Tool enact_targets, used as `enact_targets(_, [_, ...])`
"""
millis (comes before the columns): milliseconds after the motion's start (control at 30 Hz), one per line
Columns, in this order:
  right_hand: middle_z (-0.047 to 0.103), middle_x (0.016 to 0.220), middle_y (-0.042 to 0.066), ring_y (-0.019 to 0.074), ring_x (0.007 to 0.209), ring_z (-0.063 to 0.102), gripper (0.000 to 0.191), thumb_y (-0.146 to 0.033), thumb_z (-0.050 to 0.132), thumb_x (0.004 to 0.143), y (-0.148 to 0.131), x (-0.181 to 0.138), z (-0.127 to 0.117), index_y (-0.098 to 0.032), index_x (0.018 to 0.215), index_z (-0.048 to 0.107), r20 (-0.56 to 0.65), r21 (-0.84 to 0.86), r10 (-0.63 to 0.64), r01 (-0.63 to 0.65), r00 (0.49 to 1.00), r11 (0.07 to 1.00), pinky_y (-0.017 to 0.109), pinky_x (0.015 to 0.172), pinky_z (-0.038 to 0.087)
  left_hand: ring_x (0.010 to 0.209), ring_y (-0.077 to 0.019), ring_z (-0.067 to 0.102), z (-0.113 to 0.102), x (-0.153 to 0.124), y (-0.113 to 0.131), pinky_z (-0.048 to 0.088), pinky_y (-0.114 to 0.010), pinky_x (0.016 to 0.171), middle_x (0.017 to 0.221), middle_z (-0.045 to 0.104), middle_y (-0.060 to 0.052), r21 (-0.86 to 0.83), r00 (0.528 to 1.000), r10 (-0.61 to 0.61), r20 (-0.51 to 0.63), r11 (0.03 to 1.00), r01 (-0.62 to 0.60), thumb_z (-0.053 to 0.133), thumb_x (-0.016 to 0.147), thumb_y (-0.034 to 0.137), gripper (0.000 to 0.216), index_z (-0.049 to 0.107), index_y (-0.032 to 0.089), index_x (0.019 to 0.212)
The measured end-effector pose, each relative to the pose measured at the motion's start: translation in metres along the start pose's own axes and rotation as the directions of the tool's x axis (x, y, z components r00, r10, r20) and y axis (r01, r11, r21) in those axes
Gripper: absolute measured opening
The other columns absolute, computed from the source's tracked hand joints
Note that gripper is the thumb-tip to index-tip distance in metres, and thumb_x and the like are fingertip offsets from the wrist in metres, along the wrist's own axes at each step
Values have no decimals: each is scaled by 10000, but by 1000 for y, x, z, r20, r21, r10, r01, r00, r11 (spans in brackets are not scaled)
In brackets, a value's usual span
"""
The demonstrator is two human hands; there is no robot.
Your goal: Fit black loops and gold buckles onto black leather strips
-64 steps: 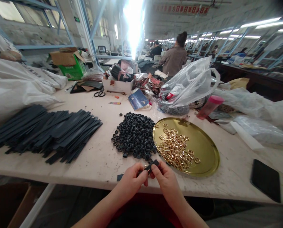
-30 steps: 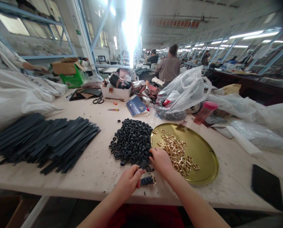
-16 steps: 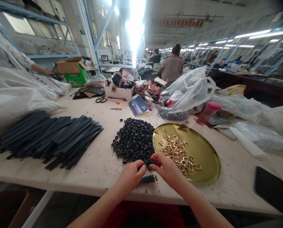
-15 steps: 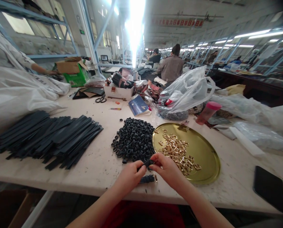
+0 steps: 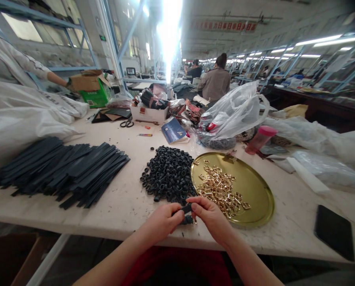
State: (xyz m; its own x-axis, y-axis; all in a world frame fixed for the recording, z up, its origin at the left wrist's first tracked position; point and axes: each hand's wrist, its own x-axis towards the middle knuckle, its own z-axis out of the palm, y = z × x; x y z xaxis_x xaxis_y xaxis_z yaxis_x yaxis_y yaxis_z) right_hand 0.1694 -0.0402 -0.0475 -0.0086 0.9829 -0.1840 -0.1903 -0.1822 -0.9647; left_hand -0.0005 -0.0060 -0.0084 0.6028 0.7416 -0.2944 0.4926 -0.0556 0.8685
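Long workshop table (image 5: 117, 216), with both hands together on a black strap near its front edge.
Left hand (image 5: 165, 218) grips the strap (image 5: 185, 208), which points toward the right hand (image 5: 208, 216), whose fingers pinch its end; a second strap (image 5: 188, 219) lies just below, partly hidden. Beyond the hands sits a heap of black loops (image 5: 171, 174), touching a gold tray (image 5: 255, 186) of buckles (image 5: 219, 186). Strips (image 5: 76, 169) are piled well to the left, a phone (image 5: 334, 232) far right.
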Motion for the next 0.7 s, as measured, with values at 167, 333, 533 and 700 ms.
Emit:
enact_targets(167, [579,656,-19,88,583,491,217,-322,674,673,8,-1,4,-176,832,655,21,154,70,-72,997,985,239,605,398,484,-101,381,8,-3,4,249,-200,463,465,413,53,7,998,69,-15,998,-69,357,809,325,289,573,163,705])
enact_targets(333, [595,702,-15,88,609,529,209,-283,722,617,7,-4,11,-181,784,648,49,396,146,-154,988,905,232,610,424,562,-112,424,13,2,2,274,-204,506,567,485,27,74,992,95,-88,993,-89,357,806,308,290,565,156,674])
enact_targets(533, [621,730,2,105,639,563,213,-263,715,620,3,-2,13,-174,791,622,108,438,166,-197,980,877,248,639,433,583,-116,450,15,8,-8,304,-206,523,625,524,19,79,993,77,-91,994,-70,397,789,304,213,551,157,787])
enact_targets(700, [565,647,-33,81,535,490,246,-308,706,617,6,2,14,-182,809,617,-30,316,122,-106,992,943,226,546,398,516,-95,444,10,8,-12,314,-192,488,605,517,55,-88,992,29,-120,995,-40,413,748,201,213,428,174,959])
